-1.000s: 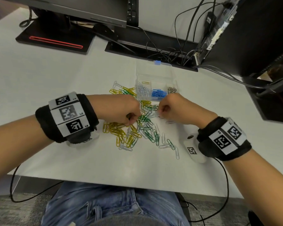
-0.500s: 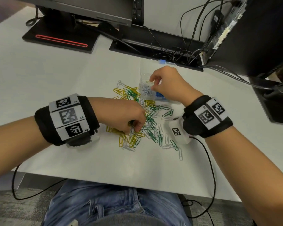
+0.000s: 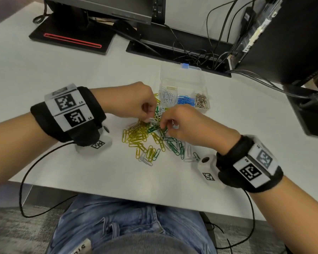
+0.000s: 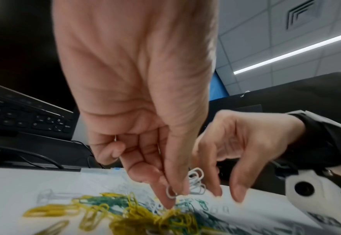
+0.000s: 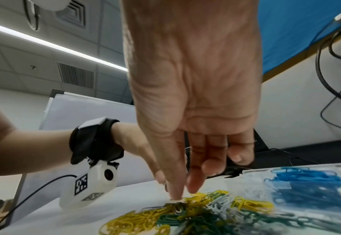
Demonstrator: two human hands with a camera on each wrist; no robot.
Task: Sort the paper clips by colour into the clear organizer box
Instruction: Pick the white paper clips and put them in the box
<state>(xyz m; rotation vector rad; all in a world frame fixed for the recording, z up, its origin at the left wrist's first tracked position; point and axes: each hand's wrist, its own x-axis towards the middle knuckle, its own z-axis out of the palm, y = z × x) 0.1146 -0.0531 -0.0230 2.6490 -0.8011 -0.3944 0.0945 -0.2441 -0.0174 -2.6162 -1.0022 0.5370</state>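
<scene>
A loose pile of yellow paper clips (image 3: pixel 136 133), green paper clips (image 3: pixel 173 146) and white ones lies on the white table. Behind it stands the clear organizer box (image 3: pixel 184 74), which holds white clips (image 3: pixel 167 97), blue clips (image 3: pixel 186 101), silver clips (image 3: pixel 201 101) and one yellow clip. My left hand (image 3: pixel 145 111) is over the pile's far part and pinches a few white paper clips (image 4: pixel 172 193) between thumb and fingertips. My right hand (image 3: pixel 170 125) points its thumb and forefinger straight down onto the pile's middle (image 5: pixel 174 196); this view is blurred.
Monitor stands (image 3: pixel 72 39), a keyboard (image 4: pixel 24 117) and tangled cables (image 3: pixel 200 55) line the back of the table. A dark computer case (image 3: pixel 292 43) stands at the right. The table's front edge (image 3: pixel 136 191) runs just above my lap.
My right hand went from the pile up to the organizer box and has come back down onto the pile. My left hand has shifted farther back along the pile.
</scene>
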